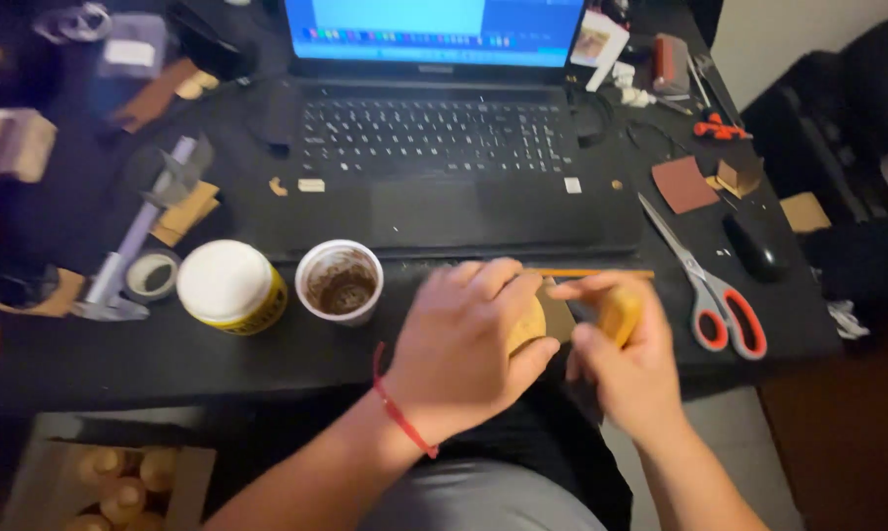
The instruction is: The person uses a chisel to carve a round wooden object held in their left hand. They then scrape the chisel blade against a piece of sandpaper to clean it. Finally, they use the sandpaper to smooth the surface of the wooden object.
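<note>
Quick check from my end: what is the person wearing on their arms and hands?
Both forearms are bare, with no sleeves or gloves showing. The left hand has a thin red string bracelet at the wrist. The right hand shows no rings, watch or bands.

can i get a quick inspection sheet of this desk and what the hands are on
surface: black desk, crowded.
job's things: left hand holds a tan wooden piece; right hand holds a small tan block, sandpaper-like sheet between.
clutter: laptop, scissors, stained cup, white-lidded jar, tape roll, mouse.
fingers: both hands closed on their pieces.
cables: dark cord beside the laptop.
surroundings: box of wooden pieces below.
</note>
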